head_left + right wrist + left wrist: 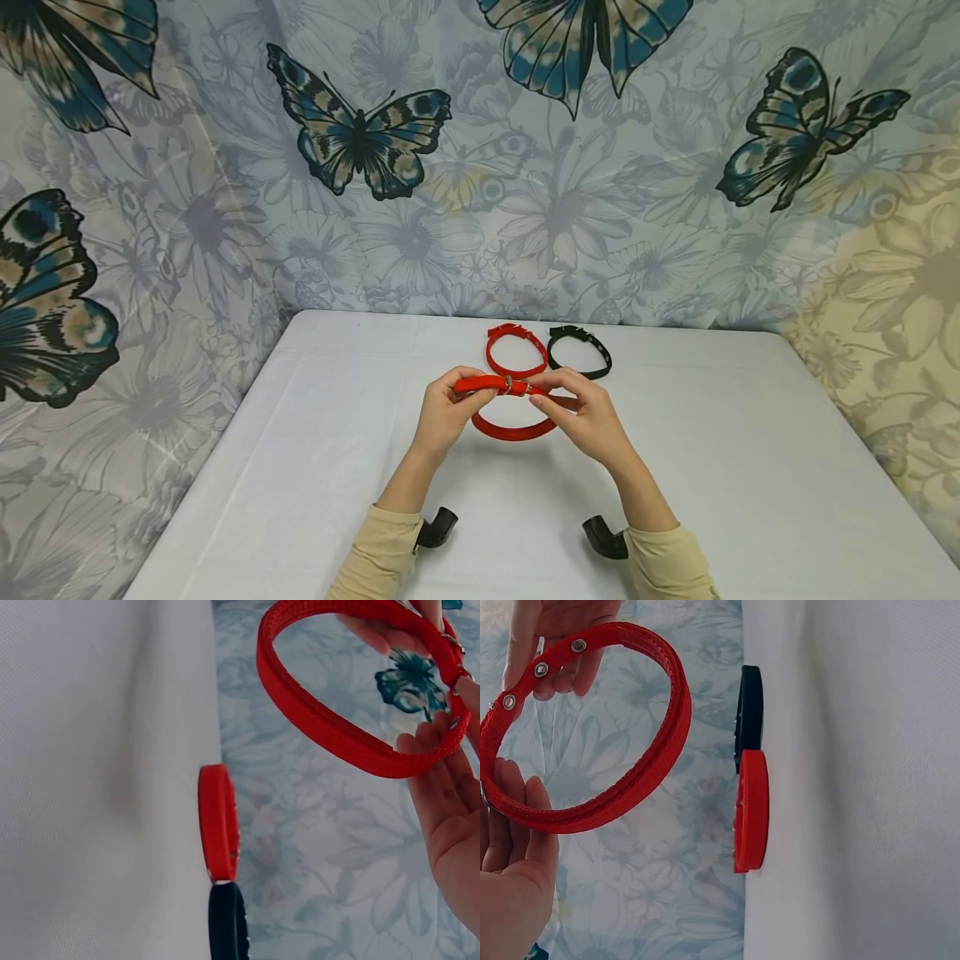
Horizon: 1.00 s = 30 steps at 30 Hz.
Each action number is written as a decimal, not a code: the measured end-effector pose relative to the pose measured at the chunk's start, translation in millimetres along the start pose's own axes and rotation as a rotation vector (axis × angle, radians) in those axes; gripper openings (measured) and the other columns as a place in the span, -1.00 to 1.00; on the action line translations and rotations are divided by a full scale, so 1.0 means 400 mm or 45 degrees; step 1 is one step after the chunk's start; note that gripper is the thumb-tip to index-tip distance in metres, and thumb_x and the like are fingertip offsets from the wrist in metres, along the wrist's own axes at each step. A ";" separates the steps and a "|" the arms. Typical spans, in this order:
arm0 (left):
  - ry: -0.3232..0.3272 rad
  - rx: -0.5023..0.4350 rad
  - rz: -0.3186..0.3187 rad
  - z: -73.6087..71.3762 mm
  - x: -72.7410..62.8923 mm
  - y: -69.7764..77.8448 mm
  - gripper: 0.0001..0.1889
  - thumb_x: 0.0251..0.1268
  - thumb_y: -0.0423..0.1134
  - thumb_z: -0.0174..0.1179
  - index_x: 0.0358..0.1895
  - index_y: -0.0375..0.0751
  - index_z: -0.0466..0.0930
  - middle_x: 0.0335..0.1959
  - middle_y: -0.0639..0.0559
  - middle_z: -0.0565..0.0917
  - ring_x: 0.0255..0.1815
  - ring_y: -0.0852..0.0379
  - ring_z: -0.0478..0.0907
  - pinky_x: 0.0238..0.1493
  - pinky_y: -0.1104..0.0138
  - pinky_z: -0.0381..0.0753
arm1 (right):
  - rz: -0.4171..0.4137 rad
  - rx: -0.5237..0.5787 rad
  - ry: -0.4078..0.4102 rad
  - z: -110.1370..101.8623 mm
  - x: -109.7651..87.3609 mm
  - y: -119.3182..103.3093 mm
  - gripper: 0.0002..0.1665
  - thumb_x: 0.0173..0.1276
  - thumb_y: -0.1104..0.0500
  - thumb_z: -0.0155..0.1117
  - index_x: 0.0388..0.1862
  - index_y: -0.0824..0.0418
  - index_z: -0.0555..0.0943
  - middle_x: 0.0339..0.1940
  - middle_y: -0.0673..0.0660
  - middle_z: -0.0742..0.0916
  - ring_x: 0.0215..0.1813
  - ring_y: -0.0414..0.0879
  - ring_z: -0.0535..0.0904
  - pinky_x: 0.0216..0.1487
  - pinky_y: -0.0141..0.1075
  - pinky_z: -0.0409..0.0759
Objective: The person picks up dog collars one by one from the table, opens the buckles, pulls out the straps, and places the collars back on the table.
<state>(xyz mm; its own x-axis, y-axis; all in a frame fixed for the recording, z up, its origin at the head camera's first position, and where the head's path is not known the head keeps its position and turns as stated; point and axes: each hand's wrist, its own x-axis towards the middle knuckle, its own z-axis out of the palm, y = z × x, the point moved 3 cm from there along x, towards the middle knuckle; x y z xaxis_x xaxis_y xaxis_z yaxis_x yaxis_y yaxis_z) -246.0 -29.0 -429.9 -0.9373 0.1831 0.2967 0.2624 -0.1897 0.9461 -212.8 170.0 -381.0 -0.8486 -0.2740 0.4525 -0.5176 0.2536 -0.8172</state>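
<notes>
A red pet collar, closed into a loop, is held up above the table between both hands. My left hand pinches its strap between thumb and fingers just left of the metal buckle. On the other side, my right hand pinches the strap end by the buckle and D-ring. Metal eyelets line part of the strap in the left wrist view. The loop hangs below the fingers, and the right wrist view shows its padded inner side.
Behind the hands, a second red collar and a black collar lie side by side on the white table. A butterfly-patterned cloth hangs behind the table's far edge. Black wrist mounts extend from the sleeves.
</notes>
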 end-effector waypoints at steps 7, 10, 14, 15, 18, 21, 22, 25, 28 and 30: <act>0.001 -0.007 -0.011 0.000 -0.001 0.000 -0.80 0.26 -0.37 0.31 -0.12 -0.40 0.61 -0.28 0.00 0.71 -0.34 0.13 0.55 -0.32 0.41 0.52 | -0.008 -0.017 -0.027 -0.001 -0.002 0.003 -0.73 0.29 0.43 0.31 -0.03 0.35 0.66 -0.13 0.16 0.69 -0.07 -0.14 0.60 -0.07 -0.20 0.68; 0.011 -0.004 -0.027 0.000 -0.001 0.000 -0.80 0.26 -0.36 0.31 -0.12 -0.41 0.62 -0.30 0.03 0.71 -0.35 0.12 0.55 -0.33 0.41 0.51 | -0.007 -0.020 -0.043 -0.001 -0.002 0.003 -0.72 0.29 0.43 0.30 0.00 0.35 0.65 -0.11 0.16 0.68 -0.05 -0.12 0.60 -0.05 -0.25 0.67; 0.022 -0.002 -0.041 -0.002 -0.002 0.002 -0.80 0.26 -0.36 0.31 -0.12 -0.41 0.62 -0.30 0.04 0.72 -0.34 0.06 0.55 -0.35 0.42 0.50 | -0.005 -0.028 -0.061 -0.002 -0.003 0.002 -0.71 0.30 0.44 0.28 0.01 0.35 0.64 -0.10 0.15 0.68 -0.03 -0.12 0.59 -0.04 -0.22 0.66; 0.023 -0.004 -0.044 -0.001 -0.002 0.003 -0.80 0.26 -0.36 0.31 -0.12 -0.41 0.62 -0.31 0.04 0.73 -0.34 0.04 0.55 -0.35 0.42 0.50 | -0.005 -0.030 -0.064 -0.003 -0.003 0.002 -0.71 0.30 0.44 0.28 0.01 0.35 0.64 -0.10 0.15 0.68 -0.03 -0.11 0.59 -0.04 -0.20 0.66; 0.022 -0.006 -0.044 0.000 -0.001 0.003 -0.80 0.26 -0.35 0.32 -0.12 -0.40 0.63 -0.30 0.02 0.74 -0.31 -0.03 0.57 -0.34 0.41 0.51 | -0.005 -0.035 -0.071 -0.005 -0.003 0.001 -0.73 0.32 0.43 0.27 0.00 0.34 0.63 -0.12 0.15 0.67 -0.04 -0.11 0.59 -0.04 -0.18 0.67; 0.024 -0.004 -0.045 0.002 0.000 0.004 -0.80 0.24 -0.35 0.32 -0.13 -0.38 0.64 -0.29 -0.02 0.74 -0.30 -0.08 0.57 -0.33 0.40 0.49 | -0.001 -0.039 -0.071 -0.006 -0.002 0.001 -0.75 0.33 0.43 0.25 -0.02 0.34 0.62 -0.14 0.19 0.67 -0.04 -0.11 0.59 -0.04 -0.20 0.67; 0.026 0.000 -0.046 0.003 0.000 0.004 -0.80 0.24 -0.35 0.33 -0.13 -0.37 0.64 -0.29 -0.02 0.74 -0.28 -0.07 0.58 -0.31 0.39 0.51 | 0.002 -0.039 -0.068 -0.006 -0.002 0.001 -0.75 0.33 0.44 0.25 -0.02 0.33 0.62 -0.14 0.19 0.67 -0.04 -0.12 0.59 -0.04 -0.21 0.67; 0.036 -0.005 -0.051 0.003 -0.001 0.004 -0.80 0.24 -0.36 0.32 -0.12 -0.38 0.64 -0.28 -0.01 0.74 -0.27 -0.04 0.59 -0.27 0.37 0.53 | 0.002 -0.039 -0.056 -0.005 -0.003 0.002 -0.75 0.31 0.45 0.26 -0.04 0.34 0.62 -0.15 0.20 0.68 -0.06 -0.11 0.59 -0.04 -0.15 0.67; 0.032 -0.017 -0.048 0.005 -0.002 0.002 -0.80 0.25 -0.37 0.31 -0.12 -0.41 0.62 -0.28 0.03 0.73 -0.25 0.02 0.62 -0.23 0.36 0.58 | 0.014 -0.036 -0.032 -0.002 -0.002 0.003 -0.76 0.29 0.44 0.29 -0.06 0.33 0.62 -0.17 0.15 0.69 -0.08 -0.12 0.60 -0.03 -0.07 0.66; 0.019 -0.023 -0.042 0.006 -0.003 0.001 -0.80 0.25 -0.38 0.31 -0.12 -0.42 0.61 -0.29 0.05 0.72 -0.26 0.06 0.62 -0.22 0.34 0.60 | 0.033 -0.028 -0.015 0.001 -0.002 0.003 -0.78 0.28 0.42 0.32 -0.08 0.32 0.62 -0.18 0.12 0.70 -0.10 -0.12 0.61 -0.03 -0.04 0.66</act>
<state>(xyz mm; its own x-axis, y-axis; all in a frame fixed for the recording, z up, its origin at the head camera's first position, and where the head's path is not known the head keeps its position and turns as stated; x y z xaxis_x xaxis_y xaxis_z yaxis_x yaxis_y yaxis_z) -244.2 -27.1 -429.6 -0.9487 0.1749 0.2635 0.2275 -0.2012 0.9528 -212.7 170.1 -382.4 -0.8606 -0.2777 0.4269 -0.4977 0.2808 -0.8206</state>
